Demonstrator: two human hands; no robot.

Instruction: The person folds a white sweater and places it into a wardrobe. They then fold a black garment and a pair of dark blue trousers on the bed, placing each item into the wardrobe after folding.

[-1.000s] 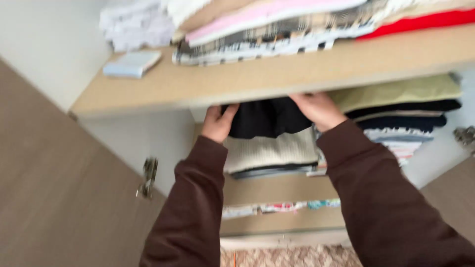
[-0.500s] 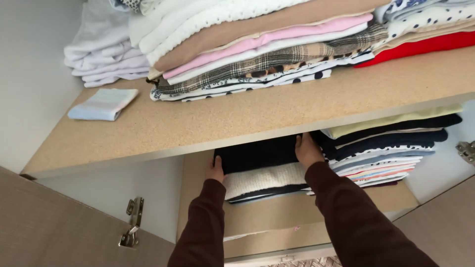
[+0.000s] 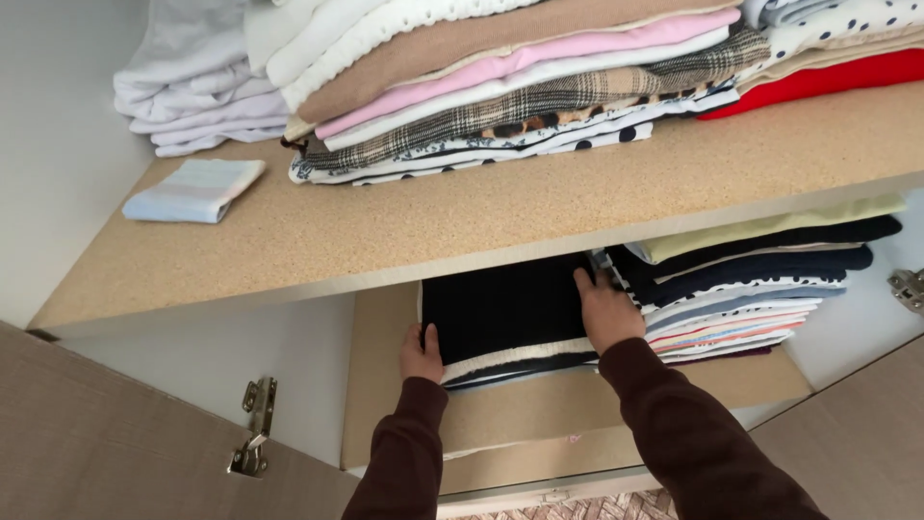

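Black garment (image 3: 505,306), folded, lies on top of a short pile (image 3: 515,364) on the lower shelf (image 3: 520,409), under the upper shelf (image 3: 481,226) and just left of a taller stack (image 3: 746,289). The left hand (image 3: 422,354) rests at its front left corner, thumb up along the edge and the other fingers hidden, so their grip cannot be told. The right hand (image 3: 606,310) lies flat along its right edge, fingers open and extended. It looks soft, light and limp, likely to sag or unfold; both side edges, taken together from beneath, seem the best hold.
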